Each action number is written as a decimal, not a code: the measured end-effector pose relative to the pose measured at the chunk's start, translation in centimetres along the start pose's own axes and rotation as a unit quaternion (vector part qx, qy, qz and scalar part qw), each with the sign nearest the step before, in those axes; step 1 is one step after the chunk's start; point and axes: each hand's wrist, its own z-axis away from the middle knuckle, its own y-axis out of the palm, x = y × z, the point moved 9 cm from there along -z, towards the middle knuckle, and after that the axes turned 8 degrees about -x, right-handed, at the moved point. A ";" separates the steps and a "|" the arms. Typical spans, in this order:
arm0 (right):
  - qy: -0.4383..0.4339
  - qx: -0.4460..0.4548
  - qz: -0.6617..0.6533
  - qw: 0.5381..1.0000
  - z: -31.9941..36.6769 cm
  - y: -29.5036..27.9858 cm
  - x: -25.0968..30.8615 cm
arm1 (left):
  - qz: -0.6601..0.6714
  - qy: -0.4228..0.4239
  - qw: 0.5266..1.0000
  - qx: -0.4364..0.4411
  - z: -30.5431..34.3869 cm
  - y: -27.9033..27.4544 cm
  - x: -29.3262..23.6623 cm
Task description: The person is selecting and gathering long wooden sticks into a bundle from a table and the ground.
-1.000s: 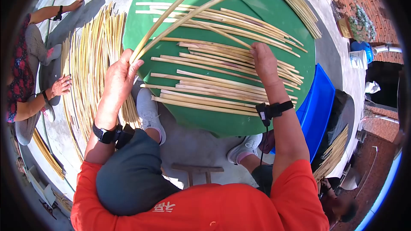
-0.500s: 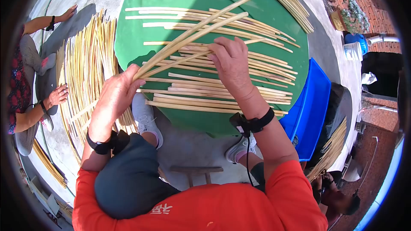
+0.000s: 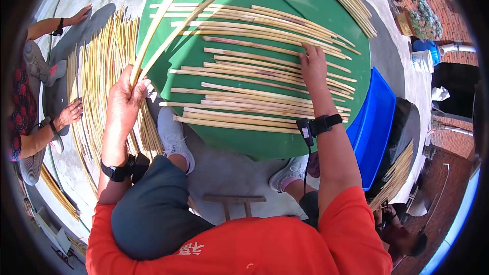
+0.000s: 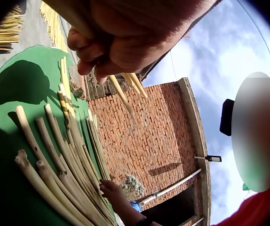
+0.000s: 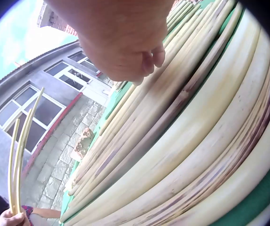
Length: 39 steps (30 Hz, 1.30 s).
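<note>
Left grip holding three stalks, one table

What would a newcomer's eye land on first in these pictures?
Probably the broad green cover in the middle of the head view, with pale sticks laid across it in rows. Next come the long sticks rising from the person's left hand, while the right hand is at the laid rows. The bright red shirt fills the bottom.
</note>
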 end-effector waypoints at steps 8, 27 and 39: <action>-0.154 0.084 0.087 0.981 -0.9 3.7 3.3 | -0.026 -0.019 0.998 0.046 0.1 1.4 0.9; -0.220 -0.033 0.147 0.964 -5.1 3.2 4.4 | 0.052 -0.082 0.994 0.045 0.3 1.3 -0.7; -0.127 -0.007 0.074 0.989 -7.3 3.3 4.0 | 0.032 -0.058 0.997 0.032 0.1 0.7 -0.1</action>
